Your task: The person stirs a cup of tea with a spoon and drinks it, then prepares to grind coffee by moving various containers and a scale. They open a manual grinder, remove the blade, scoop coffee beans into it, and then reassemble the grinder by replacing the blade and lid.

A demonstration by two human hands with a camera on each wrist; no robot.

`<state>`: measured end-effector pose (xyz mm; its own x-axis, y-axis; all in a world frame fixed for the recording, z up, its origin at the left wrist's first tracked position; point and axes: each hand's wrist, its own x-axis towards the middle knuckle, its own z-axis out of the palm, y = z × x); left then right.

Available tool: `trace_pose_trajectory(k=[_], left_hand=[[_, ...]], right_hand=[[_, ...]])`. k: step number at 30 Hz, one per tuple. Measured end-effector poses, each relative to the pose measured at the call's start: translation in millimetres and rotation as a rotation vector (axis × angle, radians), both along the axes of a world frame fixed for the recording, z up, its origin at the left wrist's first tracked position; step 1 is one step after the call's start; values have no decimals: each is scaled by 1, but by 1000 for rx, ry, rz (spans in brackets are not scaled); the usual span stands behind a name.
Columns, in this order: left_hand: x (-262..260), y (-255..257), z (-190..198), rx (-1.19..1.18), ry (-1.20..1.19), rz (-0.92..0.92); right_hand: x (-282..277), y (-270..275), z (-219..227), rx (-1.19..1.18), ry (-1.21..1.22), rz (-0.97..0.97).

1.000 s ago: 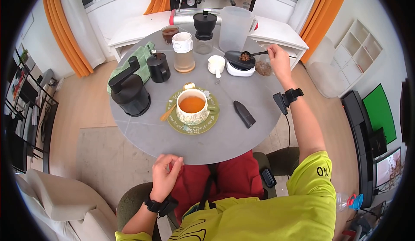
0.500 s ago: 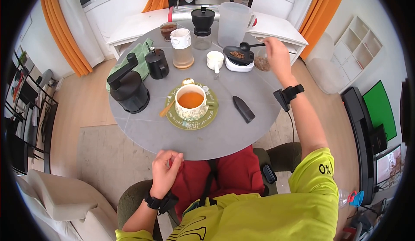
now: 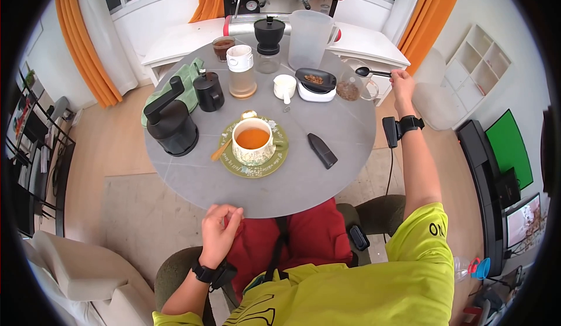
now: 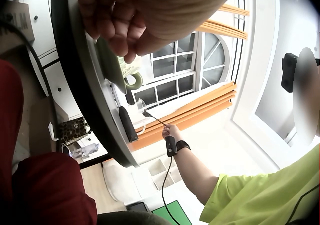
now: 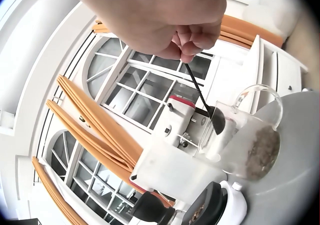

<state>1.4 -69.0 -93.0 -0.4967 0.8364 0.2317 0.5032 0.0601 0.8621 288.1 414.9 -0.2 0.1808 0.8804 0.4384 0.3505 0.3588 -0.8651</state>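
Note:
My right hand (image 3: 402, 90) pinches the thin handle of a black measuring scoop (image 3: 363, 71). In the head view the scoop's bowl overlaps the mouth of a clear glass jug (image 5: 244, 152) with brown coffee beans in its bottom. Left of the jug, a black dish (image 3: 331, 81) bearing some beans sits on a small white scale (image 3: 317, 97). My left hand (image 3: 220, 233) lies at the near table edge, fingers loosely curled, holding nothing.
A cup of orange-brown tea (image 3: 252, 151) stands on a green saucer (image 3: 266, 172), nearest the front. Around it are a black handheld frother (image 3: 322, 151), a white small pitcher (image 3: 284, 85), a black crank grinder (image 3: 172, 128) and a tall frosted pitcher (image 3: 310, 40).
The right hand has carried the scoop from over the black dish rightward to the glass jug. Beans seen in the scoop earlier now lie in the dish. The left hand stays put.

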Motion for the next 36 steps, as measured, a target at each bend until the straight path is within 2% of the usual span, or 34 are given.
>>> trace_pose_trajectory(k=[4,8,10,11,13,14,16,18,19,21,24,28,36], left_hand=[[-1,0,-2,22,10,0],[-1,0,-1,33,8,-7],[-1,0,1,22,7,-10],[-1,0,2,14,7,-16],[-1,0,2,11,1,-14],[0,1,2,10,-3,-13],[-1,1,1,2,3,-12],[-1,0,1,-9,12,-4],[-1,1,0,10,30,-8],[-1,1,0,22,49,-8],[-1,1,1,18,52,-21],[-1,1,2,27,37,-32],[-2,1,3,32,52,-42]], right_hand=[[-13,-3,-2,-106,66,135],[-24,-4,-5,-135,86,182],[-32,-10,-6,-10,29,-37],[-35,-14,-6,-12,28,-37],[-45,-38,-4,239,-207,-129],[-50,-44,-11,237,-209,-131],[-63,-57,-25,242,-357,114],[-80,-81,-37,192,-402,251],[-90,-91,-42,189,-400,257],[-109,-107,-51,112,-426,511],[-141,-116,-60,-180,-491,681],[-176,-123,-56,-250,-527,696],[-211,-111,-76,-220,-552,576]])
